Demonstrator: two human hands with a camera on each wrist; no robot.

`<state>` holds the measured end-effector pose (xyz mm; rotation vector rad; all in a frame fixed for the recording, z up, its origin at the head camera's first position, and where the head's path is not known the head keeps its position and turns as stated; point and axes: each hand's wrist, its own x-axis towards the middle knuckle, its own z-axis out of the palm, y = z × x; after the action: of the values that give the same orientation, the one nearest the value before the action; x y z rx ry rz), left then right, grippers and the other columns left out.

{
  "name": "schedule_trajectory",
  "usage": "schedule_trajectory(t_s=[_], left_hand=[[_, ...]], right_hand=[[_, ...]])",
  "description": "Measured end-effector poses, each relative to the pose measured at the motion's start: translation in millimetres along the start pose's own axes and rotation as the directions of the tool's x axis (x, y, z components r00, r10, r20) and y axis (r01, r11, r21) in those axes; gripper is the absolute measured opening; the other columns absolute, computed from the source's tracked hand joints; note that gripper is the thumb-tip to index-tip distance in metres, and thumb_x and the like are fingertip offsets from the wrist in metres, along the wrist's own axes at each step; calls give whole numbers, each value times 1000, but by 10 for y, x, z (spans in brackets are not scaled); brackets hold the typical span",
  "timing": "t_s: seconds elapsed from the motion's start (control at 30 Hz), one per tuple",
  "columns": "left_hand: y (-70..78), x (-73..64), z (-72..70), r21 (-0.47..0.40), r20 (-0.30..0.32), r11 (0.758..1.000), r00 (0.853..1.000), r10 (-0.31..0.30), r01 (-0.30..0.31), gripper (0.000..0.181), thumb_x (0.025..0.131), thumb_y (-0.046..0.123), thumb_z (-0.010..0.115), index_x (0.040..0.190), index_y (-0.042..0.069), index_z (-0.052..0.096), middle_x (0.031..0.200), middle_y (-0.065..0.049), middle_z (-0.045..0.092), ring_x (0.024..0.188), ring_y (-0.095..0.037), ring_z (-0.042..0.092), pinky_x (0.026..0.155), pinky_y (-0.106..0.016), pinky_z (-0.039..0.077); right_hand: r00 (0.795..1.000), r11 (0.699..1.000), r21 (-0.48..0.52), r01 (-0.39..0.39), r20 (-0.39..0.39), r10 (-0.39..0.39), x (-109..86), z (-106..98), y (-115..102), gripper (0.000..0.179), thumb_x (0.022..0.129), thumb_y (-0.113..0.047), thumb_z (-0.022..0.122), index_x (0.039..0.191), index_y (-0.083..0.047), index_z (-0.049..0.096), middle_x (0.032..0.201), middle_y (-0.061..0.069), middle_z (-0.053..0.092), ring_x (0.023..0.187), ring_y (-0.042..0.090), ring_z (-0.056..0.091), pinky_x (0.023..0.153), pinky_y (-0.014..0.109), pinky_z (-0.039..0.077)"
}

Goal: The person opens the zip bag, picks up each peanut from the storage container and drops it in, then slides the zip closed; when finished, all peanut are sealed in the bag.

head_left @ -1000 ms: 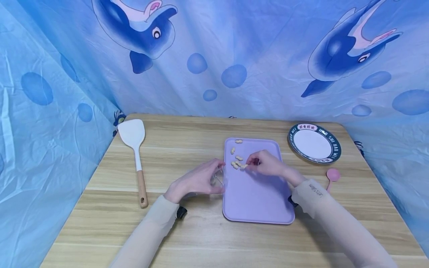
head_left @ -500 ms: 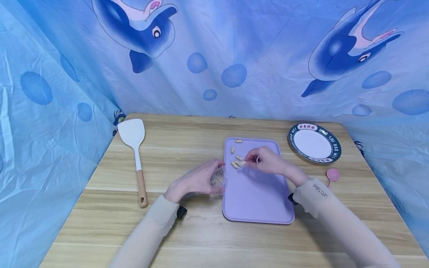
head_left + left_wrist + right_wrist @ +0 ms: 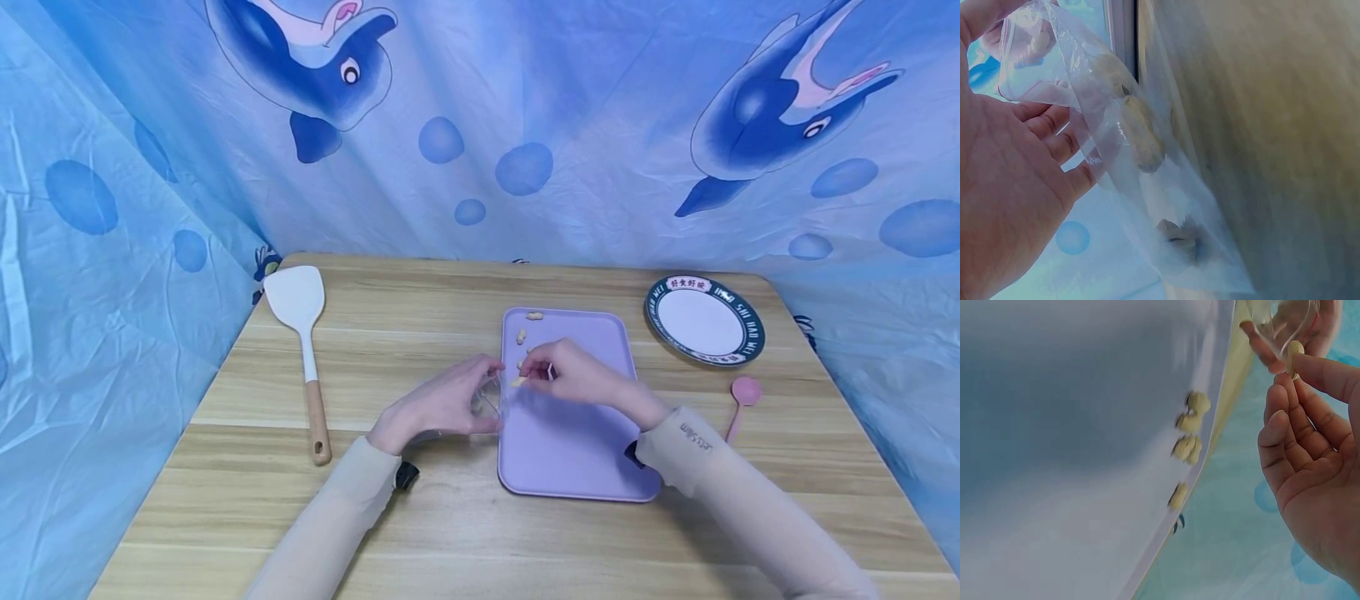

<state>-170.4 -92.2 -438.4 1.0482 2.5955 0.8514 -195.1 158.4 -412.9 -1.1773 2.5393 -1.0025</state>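
My left hand [image 3: 442, 402] holds a clear plastic zip bag [image 3: 487, 398] by its mouth, thumb and fingers spread round the opening, at the left edge of a lilac tray [image 3: 573, 454]. Inside the bag, in the left wrist view, lie shelled-looking tan lumps, among them a whole unshelled peanut [image 3: 1140, 132]. Between thumb and fingertips my right hand [image 3: 577, 375] pinches another peanut [image 3: 1295, 359], close in front of the bag's mouth. More peanuts [image 3: 1186, 449] lie along the tray's edge in the right wrist view; my right hand partly covers them in the head view.
A white spatula [image 3: 296, 300] with a wooden handle lies at the left. On the right are a green-rimmed white plate [image 3: 705, 323] and a small pink spoon [image 3: 746, 392]. Blue dolphin-print curtain [image 3: 487, 108] borders the wooden table [image 3: 420, 533] at the back and sides.
My right hand has lifted the peanut from the group on the tray and moved it left, toward the bag's mouth. The left hand and bag have stayed in place.
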Motion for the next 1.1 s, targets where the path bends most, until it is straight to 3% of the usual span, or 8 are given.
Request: schedule_trajectory(t_s=[0.53, 0.87, 1.1], left_hand=[[0, -9, 1, 0, -23, 1000, 1000, 18, -18, 86, 77, 38, 83, 145, 6, 42, 136, -7, 54, 124, -19, 52, 106, -34, 41], [15, -19, 0, -15, -27, 1000, 999, 25, -25, 85, 78, 35, 84, 145, 5, 42, 129, -6, 56, 119, -19, 54, 103, -35, 43], [17, -22, -15, -8, -35, 1000, 999, 29, -29, 84, 78, 39, 82, 144, 7, 42, 131, -5, 56, 120, -18, 53, 104, -34, 43]], right_hand=[[999, 1000, -2, 22, 29, -22, 66, 184, -131, 6, 86, -3, 75, 91, -6, 73, 74, -9, 61, 67, 4, 53, 61, 22, 49], [999, 999, -15, 38, 19, -38, 60, 188, -129, 7, 87, -3, 72, 93, -5, 74, 76, -9, 62, 68, 3, 54, 62, 23, 50], [1000, 1000, -3, 5, 2, -5, 40, 104, -138, 8, 87, -4, 73, 95, -4, 74, 77, -8, 63, 67, 6, 54, 62, 24, 50]])
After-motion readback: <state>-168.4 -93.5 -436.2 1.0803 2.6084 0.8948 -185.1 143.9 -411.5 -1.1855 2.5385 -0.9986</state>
